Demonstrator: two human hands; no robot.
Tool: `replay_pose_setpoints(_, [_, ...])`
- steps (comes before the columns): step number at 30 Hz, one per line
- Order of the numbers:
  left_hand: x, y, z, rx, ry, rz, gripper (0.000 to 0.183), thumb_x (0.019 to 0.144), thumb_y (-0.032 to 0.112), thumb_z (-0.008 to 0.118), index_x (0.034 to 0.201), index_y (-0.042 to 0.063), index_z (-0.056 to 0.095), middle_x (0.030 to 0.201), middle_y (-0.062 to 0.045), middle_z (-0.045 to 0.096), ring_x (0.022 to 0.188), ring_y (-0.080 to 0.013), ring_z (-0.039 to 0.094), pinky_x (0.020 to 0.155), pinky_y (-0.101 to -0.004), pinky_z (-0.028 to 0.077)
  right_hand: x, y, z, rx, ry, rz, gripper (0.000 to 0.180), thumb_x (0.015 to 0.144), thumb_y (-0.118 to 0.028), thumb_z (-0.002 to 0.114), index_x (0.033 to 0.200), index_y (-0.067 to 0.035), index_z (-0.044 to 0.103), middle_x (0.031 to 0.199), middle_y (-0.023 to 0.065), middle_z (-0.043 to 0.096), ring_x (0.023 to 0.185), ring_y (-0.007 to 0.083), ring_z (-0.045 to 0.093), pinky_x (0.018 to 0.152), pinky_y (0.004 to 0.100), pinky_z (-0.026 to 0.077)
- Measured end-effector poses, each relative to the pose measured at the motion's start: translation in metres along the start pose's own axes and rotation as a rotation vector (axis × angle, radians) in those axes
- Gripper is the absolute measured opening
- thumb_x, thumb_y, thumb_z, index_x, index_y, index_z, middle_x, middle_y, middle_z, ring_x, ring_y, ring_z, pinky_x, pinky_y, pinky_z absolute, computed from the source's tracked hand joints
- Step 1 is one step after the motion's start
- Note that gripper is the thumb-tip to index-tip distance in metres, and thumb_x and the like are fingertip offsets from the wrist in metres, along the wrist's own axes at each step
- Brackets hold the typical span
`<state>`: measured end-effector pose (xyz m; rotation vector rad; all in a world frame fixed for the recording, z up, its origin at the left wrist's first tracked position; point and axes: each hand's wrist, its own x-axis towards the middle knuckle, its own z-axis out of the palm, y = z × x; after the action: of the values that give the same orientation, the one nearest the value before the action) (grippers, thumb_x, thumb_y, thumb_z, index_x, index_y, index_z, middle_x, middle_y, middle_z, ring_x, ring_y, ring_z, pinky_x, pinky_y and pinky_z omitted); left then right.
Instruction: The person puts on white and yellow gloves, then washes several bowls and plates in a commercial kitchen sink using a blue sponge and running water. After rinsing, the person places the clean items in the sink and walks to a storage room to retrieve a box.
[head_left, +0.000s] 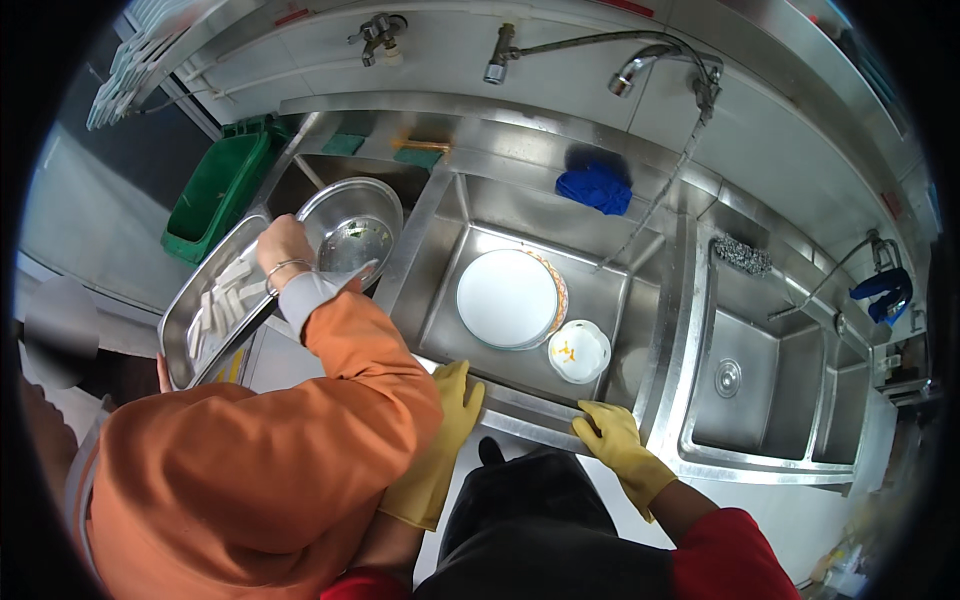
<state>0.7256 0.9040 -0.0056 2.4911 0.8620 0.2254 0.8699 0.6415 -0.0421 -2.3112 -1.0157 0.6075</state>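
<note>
Both my hands wear yellow rubber gloves. My left hand is at the front edge of the middle sink, fingers apart, partly covered by a co-worker's orange sleeve. My right hand rests with its fingers on the sink's front rim and holds nothing. In the steel sink basin lies a large white plate on top of an orange-patterned dish. Beside them is a small scalloped white bowl with orange scraps in it.
To my left, a co-worker's hand is over a steel tray of pale strips. A steel bowl with green scraps sits nearby. A green bin, a blue cloth, a steel scourer and a hanging faucet surround the sinks.
</note>
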Motion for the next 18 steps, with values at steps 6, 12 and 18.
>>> replay_pose_setpoints(6, [0.048,-0.056,0.022,0.096,0.009,0.208,0.041,0.084,0.028,0.068,0.109,-0.003,0.066,0.102,-0.022,0.069,0.104,-0.0397,0.061,0.098,-0.0486,0.044,0.02,-0.019,-0.01,0.112,-0.109,0.252,0.035,0.091,-0.03,0.06,0.108,-0.001,0.069,0.108,0.0197,0.069,0.102,0.0376,0.064,0.091,0.0415,0.049])
replay_pose_setpoints(12, [0.079,-0.071,0.029,0.092,-0.099,0.155,0.034,0.085,0.027,0.067,0.104,-0.001,0.068,0.081,-0.018,0.069,0.076,-0.0359,0.066,0.073,-0.0444,0.052,0.075,-0.029,-0.02,0.548,0.169,0.584,0.026,0.095,-0.019,0.058,0.102,0.004,0.067,0.086,0.0146,0.069,0.083,0.014,0.061,0.077,0.0294,0.048])
replay_pose_setpoints(18, [0.088,-0.069,0.031,0.17,-0.102,0.117,0.027,0.085,0.024,0.066,0.101,0.002,0.068,0.073,-0.015,0.068,0.067,-0.0343,0.065,0.067,-0.0449,0.052,0.176,-0.025,-0.056,0.196,0.133,-0.072,0.016,0.09,-0.012,0.06,0.097,-0.003,0.071,0.086,0.0178,0.069,0.087,0.0312,0.067,0.08,0.0361,0.05])
